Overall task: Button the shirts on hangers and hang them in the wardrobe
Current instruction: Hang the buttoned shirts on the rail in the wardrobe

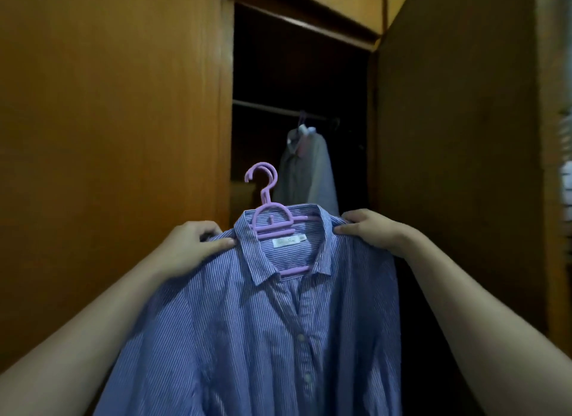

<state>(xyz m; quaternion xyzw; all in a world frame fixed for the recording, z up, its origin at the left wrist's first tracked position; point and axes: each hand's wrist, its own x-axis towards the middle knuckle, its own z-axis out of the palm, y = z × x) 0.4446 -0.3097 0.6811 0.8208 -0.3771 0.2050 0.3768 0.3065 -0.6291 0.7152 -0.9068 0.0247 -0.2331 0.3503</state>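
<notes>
A blue-and-white striped shirt [247,338] hangs on a purple plastic hanger [267,211], held up in front of me. Its placket buttons below the collar look fastened. My left hand [188,250] grips the shirt's left shoulder, thumb on top. My right hand [371,230] grips the right shoulder the same way. The hanger's hook stands free above the collar. Behind it the wardrobe [297,75] is open and dark, with a rail [272,109] across it.
A pale shirt [306,171] hangs from the rail inside on its own hanger. A brown wooden panel [108,121] stands to the left and an open wardrobe door [458,137] to the right. The rail to the left of the pale shirt is bare.
</notes>
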